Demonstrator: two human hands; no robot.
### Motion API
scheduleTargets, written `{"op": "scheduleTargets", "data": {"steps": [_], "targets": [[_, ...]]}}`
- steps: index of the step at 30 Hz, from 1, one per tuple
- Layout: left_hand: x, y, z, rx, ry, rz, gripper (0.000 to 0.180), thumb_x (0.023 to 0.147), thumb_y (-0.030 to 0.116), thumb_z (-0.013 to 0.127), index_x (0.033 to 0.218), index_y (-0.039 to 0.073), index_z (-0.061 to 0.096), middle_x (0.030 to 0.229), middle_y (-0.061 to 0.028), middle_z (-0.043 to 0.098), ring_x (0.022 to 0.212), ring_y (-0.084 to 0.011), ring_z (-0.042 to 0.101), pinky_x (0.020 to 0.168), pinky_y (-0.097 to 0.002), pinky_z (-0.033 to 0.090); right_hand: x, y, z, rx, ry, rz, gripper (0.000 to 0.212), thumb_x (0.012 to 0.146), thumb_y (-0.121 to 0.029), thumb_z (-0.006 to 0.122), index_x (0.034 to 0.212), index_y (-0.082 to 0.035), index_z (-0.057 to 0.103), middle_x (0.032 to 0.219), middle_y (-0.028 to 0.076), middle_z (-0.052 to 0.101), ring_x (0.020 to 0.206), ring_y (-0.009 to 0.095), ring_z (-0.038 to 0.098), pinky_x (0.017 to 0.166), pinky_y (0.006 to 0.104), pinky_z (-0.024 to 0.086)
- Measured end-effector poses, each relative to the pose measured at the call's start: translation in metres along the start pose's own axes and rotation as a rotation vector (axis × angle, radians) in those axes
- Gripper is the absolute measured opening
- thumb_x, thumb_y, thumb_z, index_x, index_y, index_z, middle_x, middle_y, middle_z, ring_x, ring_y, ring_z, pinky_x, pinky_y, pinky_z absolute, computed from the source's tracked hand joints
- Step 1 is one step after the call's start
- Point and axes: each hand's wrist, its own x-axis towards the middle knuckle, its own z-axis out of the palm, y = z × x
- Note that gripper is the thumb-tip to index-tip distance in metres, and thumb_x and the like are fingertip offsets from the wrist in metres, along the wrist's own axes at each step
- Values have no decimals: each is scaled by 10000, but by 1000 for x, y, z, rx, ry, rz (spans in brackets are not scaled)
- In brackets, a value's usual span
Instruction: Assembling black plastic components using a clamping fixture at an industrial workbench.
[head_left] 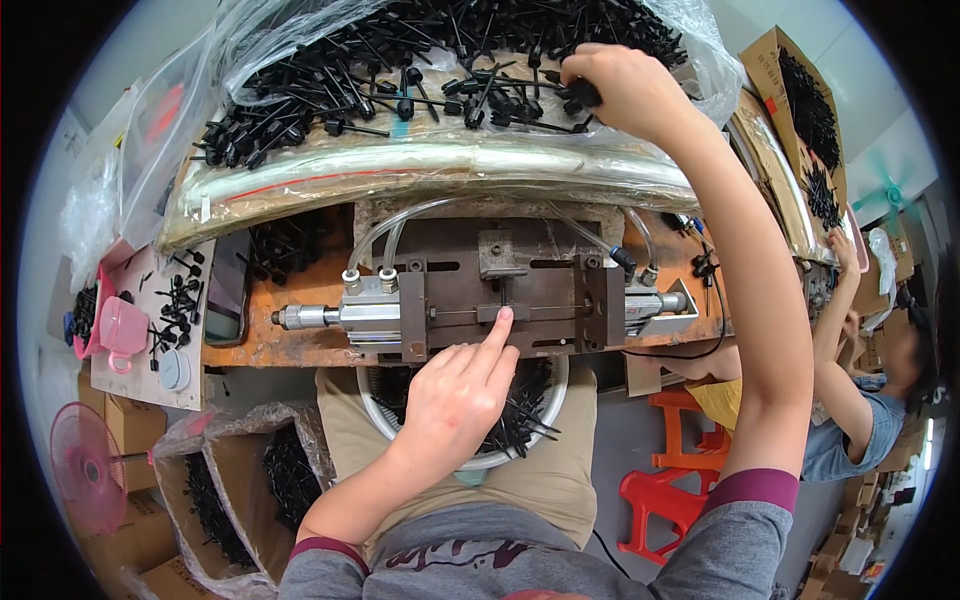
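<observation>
My left hand reaches over the metal fixture. Its index finger is stretched out, with the tip on a small dark block at the fixture's middle; the other fingers are loosely bent and hold nothing visible. At the right of the heap of black stemmed parts, my right hand has its fingers curled round a black part with a thin stem. My fingers and palm partly hide that part, so I cannot tell whether there is more than one.
Air cylinders with clear hoses flank the fixture. A white-rimmed basin of black parts rests between my legs. Left are a pink cup, a pink fan and a lined box. A co-worker sits right, near red stools.
</observation>
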Motion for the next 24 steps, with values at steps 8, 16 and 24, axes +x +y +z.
{"op": "scheduleTargets", "data": {"steps": [8, 16, 24], "targets": [[1, 3, -2, 5, -53, -58, 232, 751, 103, 784, 949, 42, 679, 1286, -148, 652, 603, -215, 653, 601, -305, 525, -20, 25, -16, 1042, 414, 291, 167, 898, -182, 736, 1018, -68, 719, 742, 7, 663, 674, 53, 597, 639, 216, 472], [1, -1, -9, -102, -31, -78, 264, 764, 130, 802, 986, 32, 697, 1251, -149, 671, 599, -202, 671, 575, -279, 535, -80, -55, -32, 1402, 615, 307, 211, 894, -46, 698, 1097, 12, 699, 974, 119, 721, 863, 171, 713, 776, 295, 578], [6, 14, -39, -749, 283, -284, 351, 735, -95, 796, 1056, -41, 665, 1037, -146, 656, 876, -182, 705, 710, -270, 636, -159, -165, 1, 1094, 384, -30, 604, 571, 125, 594, 1145, -22, 706, 1243, 171, 669, 1070, 306, 679, 887, 363, 548]]}}
